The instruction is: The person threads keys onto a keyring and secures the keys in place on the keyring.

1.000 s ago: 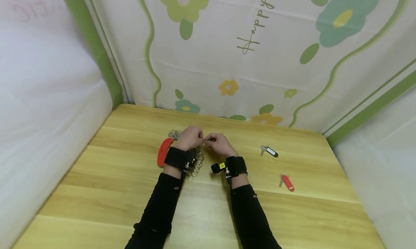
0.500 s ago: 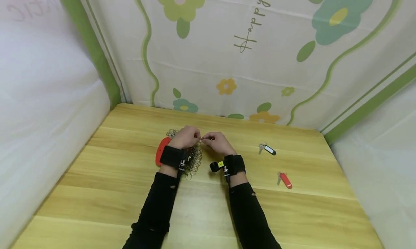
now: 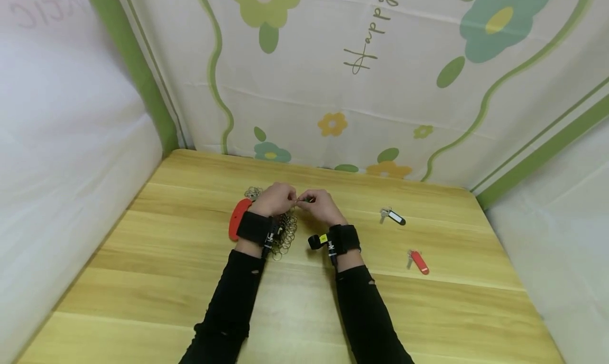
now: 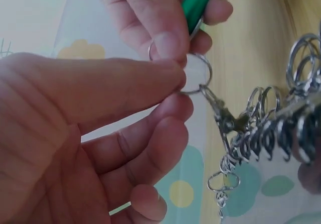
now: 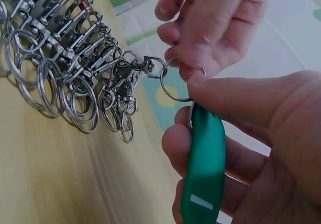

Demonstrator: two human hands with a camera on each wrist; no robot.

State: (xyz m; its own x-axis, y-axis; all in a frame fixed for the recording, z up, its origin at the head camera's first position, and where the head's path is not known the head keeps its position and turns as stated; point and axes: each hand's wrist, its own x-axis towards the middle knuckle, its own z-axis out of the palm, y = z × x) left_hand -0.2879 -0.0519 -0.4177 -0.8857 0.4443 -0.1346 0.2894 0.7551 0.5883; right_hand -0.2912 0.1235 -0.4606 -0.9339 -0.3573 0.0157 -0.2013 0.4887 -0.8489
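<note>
My left hand [image 3: 276, 199] pinches a steel split ring [image 4: 210, 73] between thumb and index finger. That ring hangs from a swivel clasp [image 4: 215, 106] at the end of a long row of similar clasps and rings [image 5: 80, 81]. Fingertip to fingertip with it, my right hand [image 3: 324, 206] holds a green key tag [image 5: 204, 158], its thumb and index finger right at the same split ring. The tag's own small metal ring shows at its top in the right wrist view. Fingertips hide where the two rings come together.
A red curved handle [image 3: 238, 221] lies partly under my left wrist, beside a small pile of metal rings [image 3: 252, 193]. To the right on the wooden table [image 3: 457, 316] lie a key with a black tag [image 3: 396, 217] and another with a red tag [image 3: 420, 262].
Both hands stay joined at the ring with only small finger shifts. The green tag shows more plainly in my right hand, and the head view has moved slightly.
</note>
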